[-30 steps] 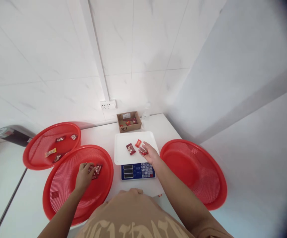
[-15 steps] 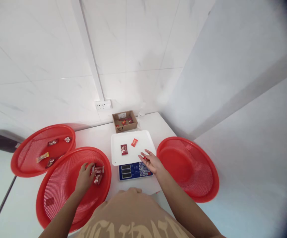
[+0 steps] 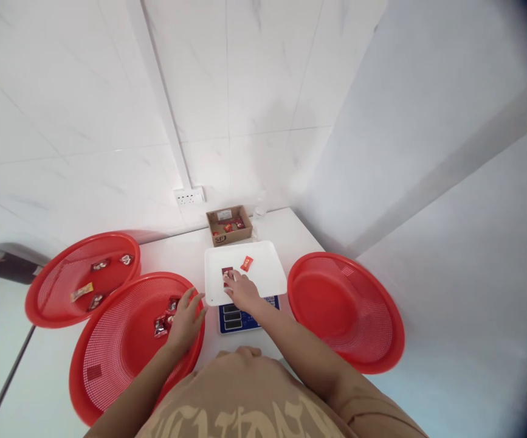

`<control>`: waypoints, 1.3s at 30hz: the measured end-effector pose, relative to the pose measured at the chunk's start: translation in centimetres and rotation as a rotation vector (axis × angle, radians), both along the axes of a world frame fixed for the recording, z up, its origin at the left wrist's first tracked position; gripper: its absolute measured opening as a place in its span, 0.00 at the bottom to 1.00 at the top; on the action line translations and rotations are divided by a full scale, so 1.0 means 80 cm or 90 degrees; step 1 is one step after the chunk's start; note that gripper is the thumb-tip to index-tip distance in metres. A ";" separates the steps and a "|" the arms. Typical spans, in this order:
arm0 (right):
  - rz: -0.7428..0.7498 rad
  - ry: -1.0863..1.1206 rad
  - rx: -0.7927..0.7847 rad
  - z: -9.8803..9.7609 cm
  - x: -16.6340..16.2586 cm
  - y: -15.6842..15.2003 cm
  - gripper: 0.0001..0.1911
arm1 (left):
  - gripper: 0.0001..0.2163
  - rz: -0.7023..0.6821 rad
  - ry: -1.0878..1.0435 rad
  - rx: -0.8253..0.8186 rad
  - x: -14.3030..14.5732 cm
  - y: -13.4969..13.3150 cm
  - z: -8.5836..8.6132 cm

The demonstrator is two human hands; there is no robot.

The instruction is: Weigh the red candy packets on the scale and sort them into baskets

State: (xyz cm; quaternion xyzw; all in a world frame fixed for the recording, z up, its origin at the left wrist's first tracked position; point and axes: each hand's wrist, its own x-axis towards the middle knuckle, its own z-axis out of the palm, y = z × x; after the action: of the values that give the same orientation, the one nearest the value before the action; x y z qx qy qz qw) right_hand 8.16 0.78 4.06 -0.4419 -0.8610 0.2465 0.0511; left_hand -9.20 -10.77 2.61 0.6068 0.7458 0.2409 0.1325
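Note:
My right hand (image 3: 244, 293) is over the white tray (image 3: 258, 281) of the weighing scale, palm down. Its fingers close on a dark red candy packet (image 3: 227, 270) lying on that tray, and partly cover it. The small red candy seen earlier in this palm is hidden from view. An orange-red candy (image 3: 246, 263) lies just beyond on the tray. My left hand (image 3: 187, 320) hovers at the right side of the near red basket (image 3: 81, 359), fingers spread, nothing visible in them. Several red candy packets (image 3: 160, 325) lie in this basket beside it.
A second red basket (image 3: 39, 304) with several candies stands at the far left. Another red basket (image 3: 393, 310) stands right of the scale's blue keypad panel (image 3: 232, 317). Behind the tray is a cardboard box (image 3: 227, 238) of candies, against the tiled wall near a power socket (image 3: 189, 196).
My right hand has turned palm down and moved left onto the dark red packet. My left hand has moved right, out of the candy pile, with its fingers spreading; packets there have shifted.

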 end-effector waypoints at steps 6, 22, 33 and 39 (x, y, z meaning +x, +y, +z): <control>0.061 -0.079 0.026 -0.010 -0.001 0.005 0.18 | 0.14 0.027 0.002 -0.003 -0.006 -0.017 0.001; -0.127 -0.080 0.017 -0.023 0.054 0.070 0.19 | 0.14 0.031 -0.020 -0.039 -0.009 -0.026 -0.002; -0.214 0.151 -0.038 -0.042 0.052 0.039 0.19 | 0.13 -0.007 -0.001 0.006 -0.013 -0.030 -0.016; -0.380 0.437 -0.291 -0.053 0.057 0.024 0.21 | 0.13 -0.052 0.004 0.022 -0.005 -0.015 -0.021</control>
State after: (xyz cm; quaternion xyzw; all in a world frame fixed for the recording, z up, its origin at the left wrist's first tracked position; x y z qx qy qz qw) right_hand 12.72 2.72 -0.16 -0.5618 -0.5547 0.5347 0.3013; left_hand -9.61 -11.94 0.93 0.6396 0.7165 0.2466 0.1293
